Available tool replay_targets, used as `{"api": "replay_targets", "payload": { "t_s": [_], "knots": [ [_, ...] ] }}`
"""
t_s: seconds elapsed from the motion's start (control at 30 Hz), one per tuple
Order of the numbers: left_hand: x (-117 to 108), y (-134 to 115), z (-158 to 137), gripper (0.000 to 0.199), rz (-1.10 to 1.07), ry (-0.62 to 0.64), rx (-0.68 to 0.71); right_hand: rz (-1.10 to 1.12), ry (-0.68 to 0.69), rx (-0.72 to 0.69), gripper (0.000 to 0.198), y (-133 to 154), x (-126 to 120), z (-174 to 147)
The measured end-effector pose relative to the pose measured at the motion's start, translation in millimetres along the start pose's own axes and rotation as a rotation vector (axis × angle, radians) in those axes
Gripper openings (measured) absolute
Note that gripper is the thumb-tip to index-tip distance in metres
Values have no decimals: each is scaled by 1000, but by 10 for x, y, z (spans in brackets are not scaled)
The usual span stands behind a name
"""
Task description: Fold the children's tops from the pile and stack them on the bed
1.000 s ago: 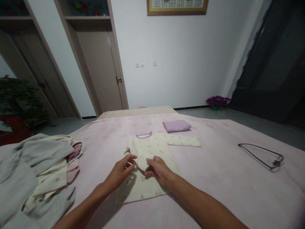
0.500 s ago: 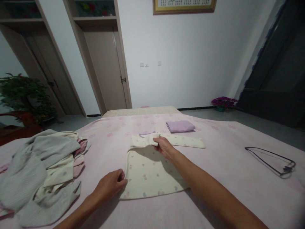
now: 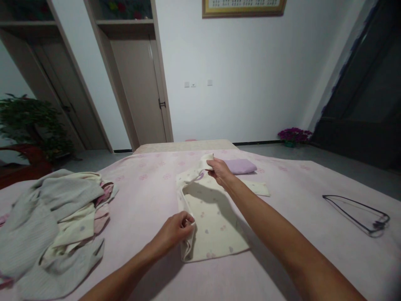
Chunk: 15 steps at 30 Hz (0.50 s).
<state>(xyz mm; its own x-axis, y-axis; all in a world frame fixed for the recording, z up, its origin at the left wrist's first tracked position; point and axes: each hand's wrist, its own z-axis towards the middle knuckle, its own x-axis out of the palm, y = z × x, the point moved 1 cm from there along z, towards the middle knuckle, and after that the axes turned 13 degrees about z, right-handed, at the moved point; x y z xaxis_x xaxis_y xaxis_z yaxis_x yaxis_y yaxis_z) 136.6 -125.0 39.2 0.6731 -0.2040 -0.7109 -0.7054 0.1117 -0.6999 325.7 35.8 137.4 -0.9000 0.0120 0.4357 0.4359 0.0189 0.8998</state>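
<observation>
A cream long-sleeved top (image 3: 216, 225) with small printed motifs lies on the pink bedspread in front of me. My left hand (image 3: 177, 228) pinches its left side edge, which is lifted and turned inward over the body. Farther up, my right hand (image 3: 220, 170) grips a raised bit of cream cloth near the purple-trimmed neckline; whether that is sleeve or shoulder I cannot tell. One sleeve (image 3: 258, 187) stretches flat to the right, partly covered by my right forearm. A folded purple cloth (image 3: 240, 166) sits just behind my right hand.
To the left is a heap of grey, cream and pink clothes (image 3: 62, 225). A black thin-framed hanger-like object (image 3: 357, 213) lies at the right on the pink bedspread (image 3: 300, 200). Beyond the bed are a door (image 3: 139, 92) and a pot of purple flowers (image 3: 294, 136).
My left hand has moved right, carrying the top's left edge inward. My right hand has risen slightly and away from me with the cloth. The left side of the top is now folding over.
</observation>
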Motion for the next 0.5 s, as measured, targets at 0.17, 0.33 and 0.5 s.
{"api": "replay_targets", "payload": {
  "t_s": [0.17,0.33,0.5],
  "knots": [
    [107,-34,81,33,-130,225,-17,-79,30,-50,32,45,-118,-103],
    [-213,92,356,37,339,-285,122,-180,55,-81,26,-28,-168,-184],
    [-96,438,676,58,600,-203,202,-650,288,-448,18,-56,-122,-453]
  ]
}}
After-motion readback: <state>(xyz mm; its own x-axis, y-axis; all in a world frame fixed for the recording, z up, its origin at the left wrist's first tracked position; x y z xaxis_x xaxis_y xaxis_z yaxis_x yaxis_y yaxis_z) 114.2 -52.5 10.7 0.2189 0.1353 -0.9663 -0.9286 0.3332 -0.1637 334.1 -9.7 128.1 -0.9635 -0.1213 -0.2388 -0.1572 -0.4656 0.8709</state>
